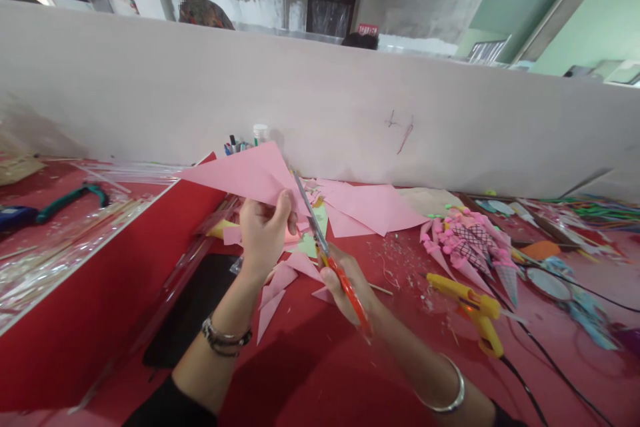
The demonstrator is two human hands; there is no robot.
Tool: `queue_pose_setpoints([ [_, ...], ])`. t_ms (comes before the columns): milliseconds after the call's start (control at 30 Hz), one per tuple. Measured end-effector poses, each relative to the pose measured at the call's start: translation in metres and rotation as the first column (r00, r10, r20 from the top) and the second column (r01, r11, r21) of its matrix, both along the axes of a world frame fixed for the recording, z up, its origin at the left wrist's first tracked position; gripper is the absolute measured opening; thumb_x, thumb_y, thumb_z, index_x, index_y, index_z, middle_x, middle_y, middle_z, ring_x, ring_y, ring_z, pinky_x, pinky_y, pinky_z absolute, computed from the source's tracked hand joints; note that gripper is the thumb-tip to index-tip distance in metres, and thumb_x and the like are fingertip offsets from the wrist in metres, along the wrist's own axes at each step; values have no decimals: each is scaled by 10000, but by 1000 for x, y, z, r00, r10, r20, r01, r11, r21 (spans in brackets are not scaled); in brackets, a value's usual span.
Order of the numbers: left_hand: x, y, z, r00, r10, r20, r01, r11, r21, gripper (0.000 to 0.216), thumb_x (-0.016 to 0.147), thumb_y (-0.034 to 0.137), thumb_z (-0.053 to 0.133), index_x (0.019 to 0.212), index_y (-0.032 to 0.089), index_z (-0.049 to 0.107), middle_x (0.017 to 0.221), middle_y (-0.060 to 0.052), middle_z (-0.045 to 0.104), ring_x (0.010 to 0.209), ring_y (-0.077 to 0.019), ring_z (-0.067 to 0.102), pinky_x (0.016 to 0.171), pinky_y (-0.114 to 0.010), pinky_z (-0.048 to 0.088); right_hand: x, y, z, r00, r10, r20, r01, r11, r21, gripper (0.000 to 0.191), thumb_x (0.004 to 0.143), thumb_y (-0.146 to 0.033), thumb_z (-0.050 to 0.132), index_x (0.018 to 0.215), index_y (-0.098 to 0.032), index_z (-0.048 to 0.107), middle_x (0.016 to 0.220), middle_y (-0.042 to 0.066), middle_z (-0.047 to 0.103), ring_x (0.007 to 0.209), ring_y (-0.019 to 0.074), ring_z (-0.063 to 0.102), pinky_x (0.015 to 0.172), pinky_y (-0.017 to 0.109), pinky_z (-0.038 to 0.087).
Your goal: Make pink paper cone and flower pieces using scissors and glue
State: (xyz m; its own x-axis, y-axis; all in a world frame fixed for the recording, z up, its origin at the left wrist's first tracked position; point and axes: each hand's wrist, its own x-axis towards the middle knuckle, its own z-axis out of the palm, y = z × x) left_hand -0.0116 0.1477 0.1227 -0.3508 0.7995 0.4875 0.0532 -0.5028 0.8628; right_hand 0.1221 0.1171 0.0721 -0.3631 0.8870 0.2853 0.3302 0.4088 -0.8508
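My left hand (pixel 264 230) pinches a large pink paper sheet (pixel 245 173) and holds it up above the red table (pixel 310 360). My right hand (pixel 350 287) grips red-handled scissors (pixel 327 253). Their blades run up along the right edge of the held sheet. Small pink paper triangles (pixel 280 283) lie on the table just below both hands.
More pink sheets (pixel 370 207) lie behind the scissors. A yellow glue gun (pixel 473 310) with a black cord sits to the right, beside a pile of pink paper cones (pixel 467 243). Pens and a bottle (pixel 247 140) stand by the white partition (pixel 320 107). A person (pixel 200 3) stands beyond it.
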Motion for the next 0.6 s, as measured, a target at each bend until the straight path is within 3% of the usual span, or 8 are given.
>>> queue_pose_setpoints([
  [133,-1,0,0,1000,-18,3,18,1000,-4,306,751,161,482,445,153,468,344,49,444,286,-34,383,312,-137,299,-1,-1,-1,1000,-16,14,16,1000,1,379,776,-564,327,660,-203,311,595,-40,311,529,95,292,494,239,237],
  [400,-1,-2,1,989,2,-147,-5,1000,-20,381,760,169,456,381,152,426,298,51,411,270,-22,343,305,-124,278,-1,-2,1,1000,-23,-11,23,1000,13,389,784,-566,310,638,-206,292,561,-47,282,495,84,261,469,234,213],
  [600,-2,1,0,996,21,-92,-20,1000,10,326,757,181,464,433,156,435,327,56,434,280,-31,380,310,-130,306,2,0,-2,999,-34,11,33,997,74,332,781,-519,328,670,-207,313,574,-42,305,497,94,293,472,236,237],
])
